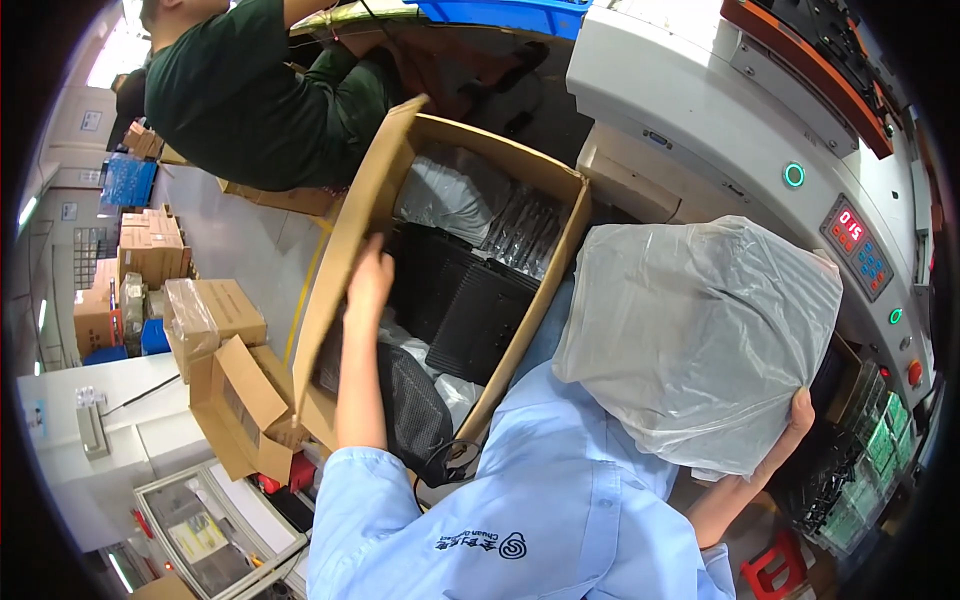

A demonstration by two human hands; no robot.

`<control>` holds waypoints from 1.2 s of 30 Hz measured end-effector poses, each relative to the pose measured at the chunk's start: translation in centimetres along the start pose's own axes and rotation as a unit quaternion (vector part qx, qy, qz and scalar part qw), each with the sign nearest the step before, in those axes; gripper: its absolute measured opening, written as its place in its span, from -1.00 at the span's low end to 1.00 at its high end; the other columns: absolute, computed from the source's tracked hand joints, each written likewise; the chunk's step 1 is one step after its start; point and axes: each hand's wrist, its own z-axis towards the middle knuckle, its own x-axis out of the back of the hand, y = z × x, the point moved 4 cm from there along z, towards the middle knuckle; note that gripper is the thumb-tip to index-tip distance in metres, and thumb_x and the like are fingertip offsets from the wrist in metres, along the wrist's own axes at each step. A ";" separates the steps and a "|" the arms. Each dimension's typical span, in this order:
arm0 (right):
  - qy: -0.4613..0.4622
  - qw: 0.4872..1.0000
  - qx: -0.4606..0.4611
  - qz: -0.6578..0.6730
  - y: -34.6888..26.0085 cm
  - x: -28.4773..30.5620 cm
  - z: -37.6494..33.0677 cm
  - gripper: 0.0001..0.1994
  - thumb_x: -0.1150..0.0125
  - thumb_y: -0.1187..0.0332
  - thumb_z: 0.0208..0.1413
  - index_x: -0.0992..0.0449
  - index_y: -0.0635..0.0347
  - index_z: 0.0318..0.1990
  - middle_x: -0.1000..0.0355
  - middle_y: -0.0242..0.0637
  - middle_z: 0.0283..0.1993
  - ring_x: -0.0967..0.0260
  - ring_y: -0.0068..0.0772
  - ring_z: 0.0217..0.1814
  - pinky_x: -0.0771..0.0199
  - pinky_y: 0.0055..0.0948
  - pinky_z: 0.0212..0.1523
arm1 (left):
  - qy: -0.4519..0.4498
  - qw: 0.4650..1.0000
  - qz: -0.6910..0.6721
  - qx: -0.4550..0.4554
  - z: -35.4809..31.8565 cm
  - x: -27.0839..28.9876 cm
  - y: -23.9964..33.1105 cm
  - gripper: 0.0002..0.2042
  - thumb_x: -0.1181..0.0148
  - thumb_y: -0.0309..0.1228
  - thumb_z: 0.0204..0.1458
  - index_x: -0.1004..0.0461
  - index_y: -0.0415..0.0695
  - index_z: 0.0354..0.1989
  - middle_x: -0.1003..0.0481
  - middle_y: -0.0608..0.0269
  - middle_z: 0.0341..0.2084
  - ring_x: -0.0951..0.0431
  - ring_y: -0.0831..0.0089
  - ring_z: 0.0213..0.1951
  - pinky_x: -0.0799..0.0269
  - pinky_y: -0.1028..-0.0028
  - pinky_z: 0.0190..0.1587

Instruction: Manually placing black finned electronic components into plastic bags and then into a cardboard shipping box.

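My left hand [369, 279] is at the left side of a large open cardboard box [335, 262], gripping its raised flap, with some fingers hidden. Inside the box lie black ribbed plastic pieces [482, 310], a bundle in translucent plastic [447, 195] and a row of thin plastic-wrapped items [522, 228]. Black mesh-like material [412, 415] lies at the box's near end. With my right hand [795, 425] I hold a bulky, squarish package in grey translucent plastic [700, 330] from its lower right edge, in front of my body. Its contents cannot be made out.
A white machine [690, 120] with lit buttons and a red digit display stands at the right. Trays of green parts [885, 440] and a red stool [775, 565] are at the lower right. Beyond the box sits a person in dark green [250, 100]. Cartons [215, 310] stand at the left.
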 end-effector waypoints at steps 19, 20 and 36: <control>-0.075 0.995 0.028 -0.062 0.0 0.0 -0.3 -0.56 -0.11 0.12 -0.05 -0.41 0.27 -0.10 -0.40 -0.28 -0.19 -0.33 -0.43 -0.16 -0.30 -0.46 -0.10 | -0.248 0.835 -0.486 0.074 -5.7 4.1 19.8 -0.77 0.01 -0.40 0.17 -0.46 -0.25 -0.09 -0.52 0.24 -0.35 -0.51 0.50 -0.33 -0.44 0.50 -0.20; -0.088 0.994 0.033 -0.062 -0.2 -0.4 -0.5 -0.55 -0.11 0.11 -0.06 -0.41 0.28 -0.10 -0.40 -0.28 -0.19 -0.33 -0.42 -0.16 -0.30 -0.46 -0.10 | -0.304 0.787 -0.533 0.061 -6.2 4.3 22.4 -0.76 0.02 -0.39 0.18 -0.44 -0.25 -0.07 -0.51 0.24 -0.31 -0.51 0.49 -0.27 -0.44 0.49 -0.16; -0.070 0.990 0.073 -0.096 -1.8 2.0 -0.5 -0.41 -0.10 0.06 -0.08 -0.34 0.36 0.03 -0.39 -0.15 -0.07 -0.36 -0.34 -0.09 -0.33 -0.41 -0.06 | -0.383 0.375 -0.800 0.270 -8.5 -1.9 24.2 -0.66 -0.08 -0.39 0.11 -0.36 -0.28 0.03 -0.48 0.14 -0.14 -0.52 0.45 -0.17 -0.51 0.46 -0.15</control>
